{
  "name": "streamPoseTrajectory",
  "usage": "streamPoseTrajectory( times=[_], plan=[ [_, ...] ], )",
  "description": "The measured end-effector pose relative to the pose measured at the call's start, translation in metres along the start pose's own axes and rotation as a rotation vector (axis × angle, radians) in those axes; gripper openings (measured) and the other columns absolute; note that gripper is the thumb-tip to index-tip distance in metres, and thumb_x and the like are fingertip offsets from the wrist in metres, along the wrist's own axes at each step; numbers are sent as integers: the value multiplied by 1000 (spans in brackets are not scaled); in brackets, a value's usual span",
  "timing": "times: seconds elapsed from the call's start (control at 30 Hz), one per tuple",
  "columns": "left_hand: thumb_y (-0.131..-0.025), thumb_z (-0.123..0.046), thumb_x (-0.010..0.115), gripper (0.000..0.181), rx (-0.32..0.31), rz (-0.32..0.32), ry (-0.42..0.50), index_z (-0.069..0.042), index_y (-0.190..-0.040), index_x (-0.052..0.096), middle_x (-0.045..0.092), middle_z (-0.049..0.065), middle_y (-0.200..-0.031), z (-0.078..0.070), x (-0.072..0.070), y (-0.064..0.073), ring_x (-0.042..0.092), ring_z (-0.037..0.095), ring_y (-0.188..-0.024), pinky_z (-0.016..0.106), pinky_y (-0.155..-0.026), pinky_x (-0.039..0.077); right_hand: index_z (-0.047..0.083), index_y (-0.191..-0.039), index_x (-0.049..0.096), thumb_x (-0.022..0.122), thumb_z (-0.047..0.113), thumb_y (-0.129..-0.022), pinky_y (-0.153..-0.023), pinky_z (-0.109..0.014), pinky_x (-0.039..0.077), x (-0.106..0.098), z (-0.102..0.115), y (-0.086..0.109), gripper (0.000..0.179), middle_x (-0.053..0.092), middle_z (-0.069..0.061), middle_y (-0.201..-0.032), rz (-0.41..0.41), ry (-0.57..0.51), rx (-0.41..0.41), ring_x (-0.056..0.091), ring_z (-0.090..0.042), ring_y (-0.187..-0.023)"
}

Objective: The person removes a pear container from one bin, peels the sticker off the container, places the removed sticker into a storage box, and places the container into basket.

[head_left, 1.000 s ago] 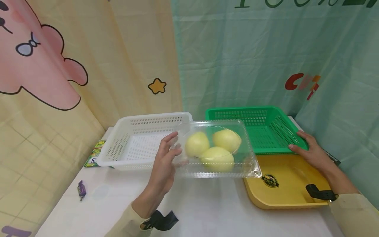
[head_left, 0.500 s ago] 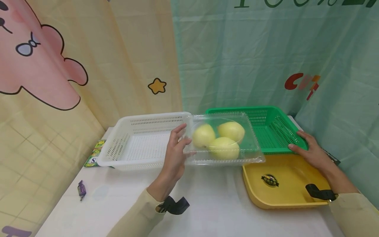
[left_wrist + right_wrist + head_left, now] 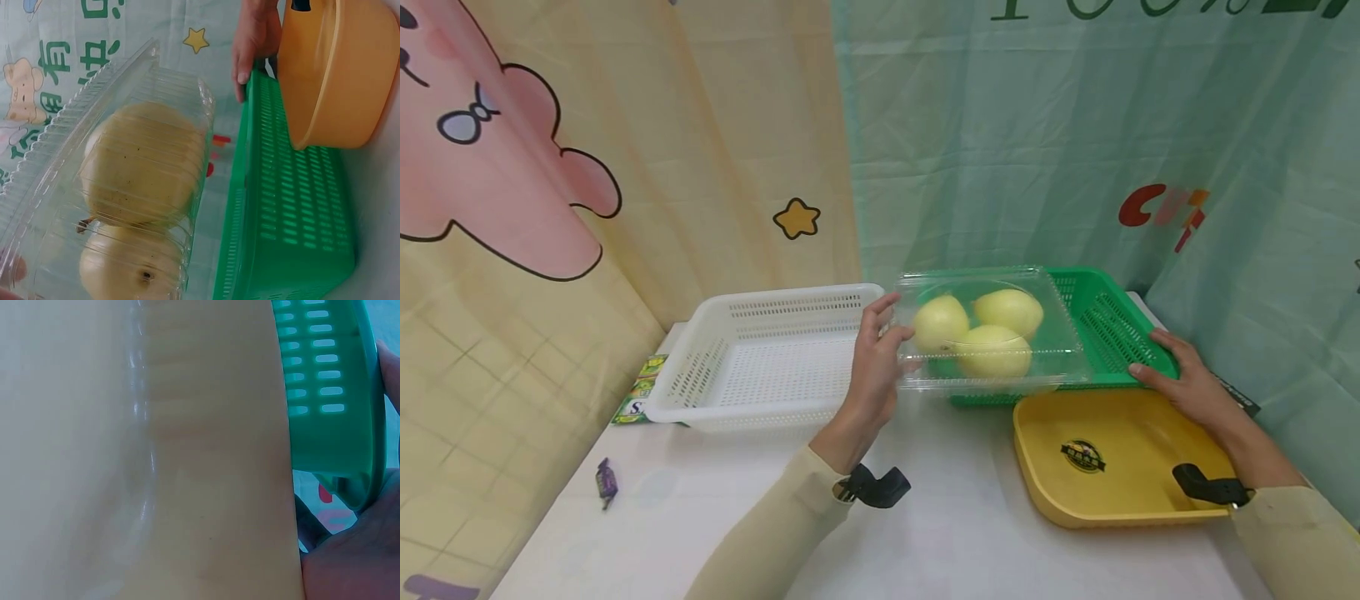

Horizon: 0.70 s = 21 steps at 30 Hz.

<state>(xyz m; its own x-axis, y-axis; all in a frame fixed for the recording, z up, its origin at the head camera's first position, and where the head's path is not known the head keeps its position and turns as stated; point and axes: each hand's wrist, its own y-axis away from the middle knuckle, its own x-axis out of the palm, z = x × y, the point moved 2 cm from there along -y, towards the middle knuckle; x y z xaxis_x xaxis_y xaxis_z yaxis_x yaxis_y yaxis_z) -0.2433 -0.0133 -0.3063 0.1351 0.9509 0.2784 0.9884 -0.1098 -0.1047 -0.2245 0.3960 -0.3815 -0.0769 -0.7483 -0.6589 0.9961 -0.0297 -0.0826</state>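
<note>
My left hand (image 3: 874,367) grips the left side of a clear plastic box (image 3: 1063,371). Three pale yellow pears (image 3: 994,352) lie inside it; the left wrist view shows a stem on one pear (image 3: 140,169). The box hangs over the left part of a green perforated basket (image 3: 1112,329), with a gap between them in the left wrist view. At the basket's front right corner, my right hand (image 3: 1195,385) holds the rim between thumb and fingers. Box and pears hide much of the basket's inside.
A white perforated basket (image 3: 790,379) stands left of the green one. The yellow tray (image 3: 1142,454) sits in front of the green basket. A purple-wrapped candy (image 3: 606,482) lies on the white table, and a green packet (image 3: 642,396) lies beside the white basket.
My left hand has carried the box of pears rightward and away from me, from in front of the baskets to over the green one. The right hand stays on the green basket's corner.
</note>
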Motion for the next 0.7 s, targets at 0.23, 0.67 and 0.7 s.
streamPoseTrajectory(
  times=[0.23,0.67,0.7],
  plan=[
    [-89,-10,47,50,-21,-2,-16,-27,-136,42,22,2,-153,6,15,-15,46,22,-116,56,-91,47,5,-151,0,50,36,-96,-101,-74,9,1,1,0,82,-12,-29,-154,-17,0,-4,3,-58,-134],
    [-89,-11,51,48,-36,-1,-14,-32,-131,47,25,4,-153,16,46,-37,33,29,-135,62,-95,42,6,-151,-1,50,38,-96,-100,-73,10,1,-1,-1,82,-13,-29,-154,-10,11,10,4,-58,-133],
    [-88,-12,51,48,-36,-3,-17,-32,-131,47,25,4,-153,18,48,-39,35,29,-133,60,-92,44,6,-151,-1,50,38,-96,-100,-73,11,1,-1,-1,82,-13,-29,-154,-11,13,11,5,-58,-132]
  ],
)
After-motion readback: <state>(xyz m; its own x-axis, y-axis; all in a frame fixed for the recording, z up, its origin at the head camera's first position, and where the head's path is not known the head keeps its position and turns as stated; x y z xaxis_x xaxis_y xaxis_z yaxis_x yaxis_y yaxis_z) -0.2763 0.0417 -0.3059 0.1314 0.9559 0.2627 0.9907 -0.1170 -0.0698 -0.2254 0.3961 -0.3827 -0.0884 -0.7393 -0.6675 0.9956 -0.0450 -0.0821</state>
